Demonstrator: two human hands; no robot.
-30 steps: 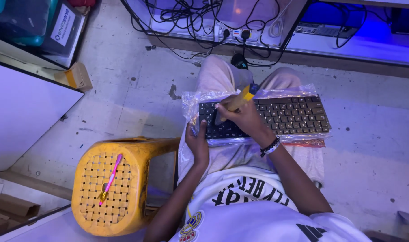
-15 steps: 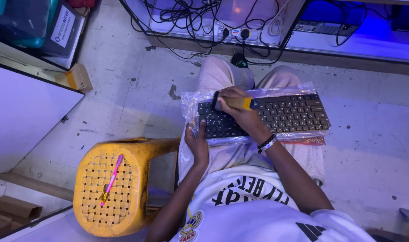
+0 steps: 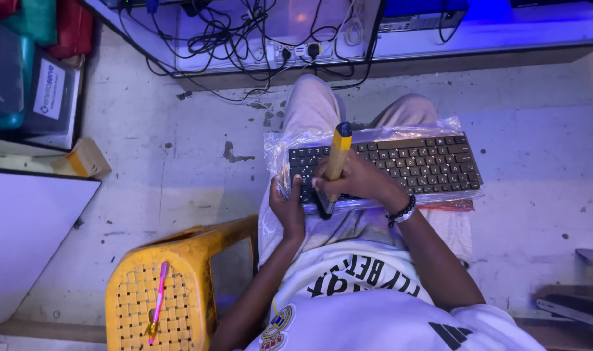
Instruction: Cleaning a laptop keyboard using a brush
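Yellow-handled brush (image 3: 336,160) gripped in right hand (image 3: 352,182), left hand (image 3: 288,209) steadying keyboard (image 3: 413,166).

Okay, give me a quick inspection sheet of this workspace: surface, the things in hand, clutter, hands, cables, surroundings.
Surface: lap of a seated person serves as the bench; stained concrete floor around it.
Things in hand: black keyboard lying on a clear plastic bag; yellow-handled brush held at a slant across the keys.
Clutter: pink pen on a yellow plastic stool; small cardboard box on the floor.
Hands: left hand steadies the keyboard's left end; right hand grips the brush.
Cables: tangled black cables and a power strip at the wall.
Surroundings: blue-lit shelf, stacked boxes at left.
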